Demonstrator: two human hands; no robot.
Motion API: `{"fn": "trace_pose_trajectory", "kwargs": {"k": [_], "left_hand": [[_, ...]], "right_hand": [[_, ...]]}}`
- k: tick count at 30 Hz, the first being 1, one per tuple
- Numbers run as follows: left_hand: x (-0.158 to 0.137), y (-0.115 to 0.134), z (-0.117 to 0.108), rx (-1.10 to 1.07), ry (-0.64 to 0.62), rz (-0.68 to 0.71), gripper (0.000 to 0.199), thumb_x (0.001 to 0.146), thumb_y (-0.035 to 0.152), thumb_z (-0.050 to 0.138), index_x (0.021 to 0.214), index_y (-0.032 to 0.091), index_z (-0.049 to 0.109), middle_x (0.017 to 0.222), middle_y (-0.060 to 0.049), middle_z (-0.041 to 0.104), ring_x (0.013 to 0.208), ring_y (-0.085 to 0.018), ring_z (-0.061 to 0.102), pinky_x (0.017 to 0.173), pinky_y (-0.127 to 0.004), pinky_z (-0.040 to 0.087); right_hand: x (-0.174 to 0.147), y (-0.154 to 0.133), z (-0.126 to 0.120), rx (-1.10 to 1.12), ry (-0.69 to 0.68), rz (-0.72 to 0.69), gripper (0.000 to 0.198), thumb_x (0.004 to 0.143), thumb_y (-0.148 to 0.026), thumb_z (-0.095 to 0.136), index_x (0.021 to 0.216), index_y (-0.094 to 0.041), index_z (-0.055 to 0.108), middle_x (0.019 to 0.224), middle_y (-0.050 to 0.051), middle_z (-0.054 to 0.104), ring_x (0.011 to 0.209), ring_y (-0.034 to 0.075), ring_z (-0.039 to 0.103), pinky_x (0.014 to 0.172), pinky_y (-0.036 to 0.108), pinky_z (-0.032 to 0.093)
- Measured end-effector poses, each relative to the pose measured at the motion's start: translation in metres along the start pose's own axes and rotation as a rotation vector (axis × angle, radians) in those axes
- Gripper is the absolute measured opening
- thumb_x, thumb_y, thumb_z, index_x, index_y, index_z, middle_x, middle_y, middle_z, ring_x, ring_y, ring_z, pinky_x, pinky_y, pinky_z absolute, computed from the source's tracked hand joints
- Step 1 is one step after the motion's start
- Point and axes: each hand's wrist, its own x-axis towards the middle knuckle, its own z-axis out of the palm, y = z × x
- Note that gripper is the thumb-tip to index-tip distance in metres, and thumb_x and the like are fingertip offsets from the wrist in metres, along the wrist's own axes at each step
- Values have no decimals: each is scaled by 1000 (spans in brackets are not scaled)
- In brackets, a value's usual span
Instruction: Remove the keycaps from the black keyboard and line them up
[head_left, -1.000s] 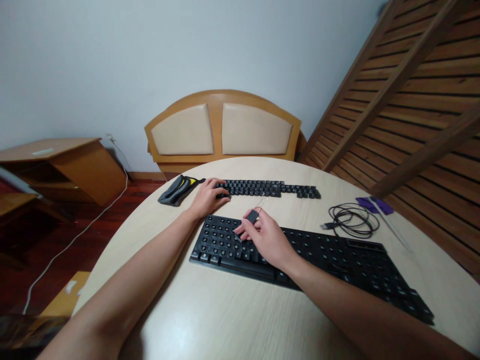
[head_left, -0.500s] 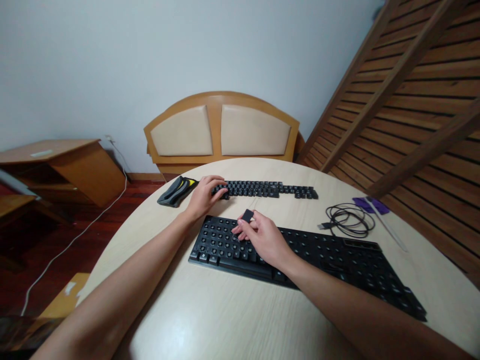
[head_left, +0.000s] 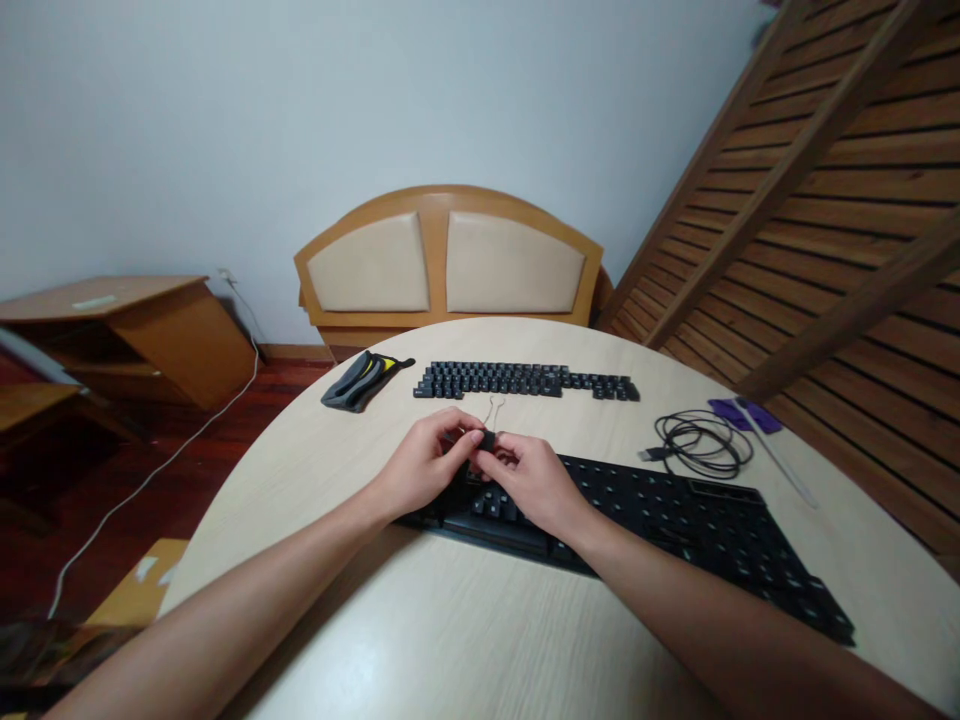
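Note:
Over the black keyboard, both hands meet at a keycap puller with a small black handle. Its two thin wires stick out away from me. The fingers of my right hand are closed round the handle from the right. From the left, the thumb and fingertips of my left hand pinch the same handle; whether a loose key is between them is hidden. Much of the keyboard has bare key sockets, with a few keycaps in place near the front. Beyond the hands, removed keycaps lie in neat rows.
A grey and black glove-like item with yellow lies at the table's far left. On the right are a coiled black USB cable, a purple cloth and a thin pale stick. The round table stands before a wooden headboard.
My left hand has left the keycap rows and come back toward me to the puller. My right hand has stayed over the keyboard, still holding the puller.

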Motion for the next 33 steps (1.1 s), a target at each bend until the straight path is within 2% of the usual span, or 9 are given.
{"fn": "trace_pose_trajectory", "kwargs": {"k": [2,6,9,12,16,20,29,33], "left_hand": [[-4,-3,-4,-27,54,-8,19,93,33,57,93,15,62,84,-3,64,76,-15,61,70,-25,48],[-7,-11,-9,-166,140,-60,20,95,37,55,96,17,58,75,1,59,68,-12,57,65,-23,47],[-8,-13,-10,-251,146,-92,24,93,41,57,95,17,57,75,2,58,68,-12,58,65,-23,49],[-10,-9,-10,-273,118,-110,25,89,41,63,96,17,58,83,0,61,70,-12,60,65,-23,50],[-12,-5,-11,-267,75,-94,24,87,37,68,98,17,60,88,-1,63,72,-12,62,66,-22,50],[-11,-6,-12,-295,154,-105,21,87,36,68,93,18,61,83,1,63,71,-12,64,66,-22,52],[-9,-3,-7,-479,294,-287,37,73,43,79,90,18,58,79,2,62,70,-15,68,64,-25,56],[-11,1,-5,-528,284,-346,35,75,42,78,88,17,57,80,1,63,76,-15,68,65,-23,56]], "right_hand": [[-1,-1,0,-17,10,-17,16,87,-30,64,88,-17,73,78,2,73,72,16,66,65,25,49],[-3,-4,-1,-66,-13,-27,17,86,-26,65,98,-19,75,86,2,75,75,16,67,68,27,50],[-3,-3,-2,-71,-40,-30,18,86,-26,66,101,-20,75,93,3,77,79,17,68,72,29,52],[-3,-1,-3,-22,-45,-43,17,85,-27,68,98,-22,76,97,3,77,85,19,70,78,31,53],[-2,2,-2,29,-50,-55,14,84,-27,69,96,-21,75,96,3,76,86,18,70,79,30,54],[-2,6,-1,37,-39,-49,22,80,-22,72,102,-20,71,93,3,74,81,15,68,74,28,54],[-2,10,-2,70,32,-36,22,80,-25,72,101,-19,67,90,4,72,84,17,68,74,30,54],[-2,8,-3,49,89,-49,18,84,-27,69,100,-21,68,90,4,72,82,17,67,76,31,53]]}}
